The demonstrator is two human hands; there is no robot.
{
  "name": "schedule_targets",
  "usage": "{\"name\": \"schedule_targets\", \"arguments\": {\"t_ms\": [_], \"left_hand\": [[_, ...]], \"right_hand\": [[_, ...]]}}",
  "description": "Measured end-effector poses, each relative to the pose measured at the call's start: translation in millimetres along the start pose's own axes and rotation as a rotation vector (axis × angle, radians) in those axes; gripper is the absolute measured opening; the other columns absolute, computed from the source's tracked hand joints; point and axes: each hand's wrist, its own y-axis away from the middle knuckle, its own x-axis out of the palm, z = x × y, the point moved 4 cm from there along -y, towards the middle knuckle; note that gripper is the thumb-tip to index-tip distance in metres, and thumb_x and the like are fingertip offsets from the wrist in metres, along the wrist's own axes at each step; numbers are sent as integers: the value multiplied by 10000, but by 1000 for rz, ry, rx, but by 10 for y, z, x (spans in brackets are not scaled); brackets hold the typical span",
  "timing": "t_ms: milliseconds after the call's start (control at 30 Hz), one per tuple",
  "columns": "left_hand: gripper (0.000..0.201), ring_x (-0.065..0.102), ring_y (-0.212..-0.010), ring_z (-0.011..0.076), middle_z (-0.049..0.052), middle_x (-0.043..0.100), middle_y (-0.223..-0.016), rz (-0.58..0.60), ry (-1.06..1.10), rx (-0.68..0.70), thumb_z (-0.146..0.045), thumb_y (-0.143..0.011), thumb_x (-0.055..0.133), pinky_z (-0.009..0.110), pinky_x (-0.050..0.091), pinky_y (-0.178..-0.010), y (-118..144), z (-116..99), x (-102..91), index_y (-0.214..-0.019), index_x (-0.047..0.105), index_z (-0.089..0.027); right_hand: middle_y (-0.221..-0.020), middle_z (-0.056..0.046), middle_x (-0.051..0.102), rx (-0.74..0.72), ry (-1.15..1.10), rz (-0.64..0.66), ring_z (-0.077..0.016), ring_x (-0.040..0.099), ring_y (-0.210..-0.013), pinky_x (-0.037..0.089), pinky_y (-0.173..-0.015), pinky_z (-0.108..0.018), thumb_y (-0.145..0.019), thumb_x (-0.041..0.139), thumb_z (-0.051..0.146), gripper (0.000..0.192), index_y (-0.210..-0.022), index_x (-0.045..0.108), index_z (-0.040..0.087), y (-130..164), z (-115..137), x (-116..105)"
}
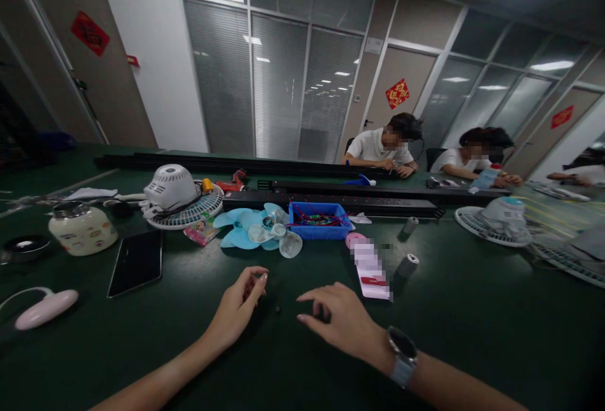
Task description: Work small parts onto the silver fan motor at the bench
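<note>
A tiny dark round piece (278,309), too small to name, lies on the green table between my two hands. My left hand (239,304) is just left of it, fingers loosely curled, with the thumb close to the index finger and nothing visible in the grasp. To the right of the piece, my right hand (338,318) hovers low with its thumb and index finger spread apart, holding nothing. A watch (401,349) is on the right wrist. Beyond the hands sit light-blue fan blades (246,228) and a blue bin (321,222) with wires and small parts.
A dark tablet (136,264), a cream jar (82,231) and a fan head (171,191) stand left. Rightward are a pink-screened phone (371,269), two metal cylinders (407,266) and another fan head (505,220). Long black bars (350,202) cross the back, where two people sit.
</note>
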Motion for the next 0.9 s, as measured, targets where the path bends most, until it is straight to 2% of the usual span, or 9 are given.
{"name": "schedule_targets", "arguments": {"t_ms": [133,267,333,433,533,633,700,767,900], "left_hand": [[410,590,-678,170,1,596,-779,-11,10,8,-520,-929,422,288,486,-654,6,-23,6,-1150,523,-189],[405,596,-681,174,4,599,-776,10,-6,25,-521,-926,427,288,486,-646,-4,-25,20,-1136,530,-191],[407,599,-683,175,8,607,-783,26,-21,17,-522,-927,424,289,487,-647,-9,-27,19,-1141,530,-193],[417,608,-709,178,15,618,-815,41,-28,-4,-526,-932,403,290,494,-657,-9,-43,3,-1156,521,-195],[424,609,-724,179,16,619,-825,47,-33,-13,-536,-931,390,291,496,-667,-5,-67,-7,-1149,519,-196],[435,611,-718,183,14,621,-815,45,-54,-21,-555,-920,396,294,492,-667,-8,-72,-1,-1127,525,-195],[445,613,-713,185,13,624,-810,40,-56,-25,-567,-914,402,299,491,-669,-14,-59,6,-1122,526,-193],[450,613,-709,186,11,625,-809,29,-52,-13,-574,-912,408,305,491,-676,-22,-40,9,-1126,523,-194],[446,616,-709,187,12,628,-813,19,-60,5,-573,-914,412,310,490,-686,-21,-10,6,-1130,517,-198]], "right_hand": [[-885,0,704,-8,0,59,-169,620,-826,411,-797,-321,-855,624,497,371,-1174,661,310,-335,188,413],[-908,14,710,-12,7,36,-147,625,-835,405,-775,-294,-892,595,448,220,-1015,728,324,-390,164,511],[-895,22,712,-30,3,-5,-142,629,-834,409,-770,-290,-893,596,441,200,-971,736,321,-338,118,396],[-895,1,711,5,41,-188,-154,633,-827,437,-759,-299,-922,545,439,238,-981,729,300,-157,-173,-31],[-907,-60,706,150,198,-504,-189,629,-778,479,-717,-331,-934,481,475,342,-997,717,235,199,-770,-619],[-954,-94,703,281,398,-680,-237,635,-862,486,-777,-383,-927,458,482,373,-972,700,202,608,-1391,-1033],[-965,-97,704,335,467,-695,-254,634,-910,472,-829,-409,-926,443,466,367,-958,691,197,798,-1692,-1143],[-978,-97,706,383,470,-667,-260,634,-925,466,-846,-415,-921,432,452,363,-955,686,196,890,-1883,-1146],[-1003,-80,711,488,385,-621,-249,646,-909,484,-811,-391,-911,421,430,352,-988,677,201,891,-2021,-1046]]}}
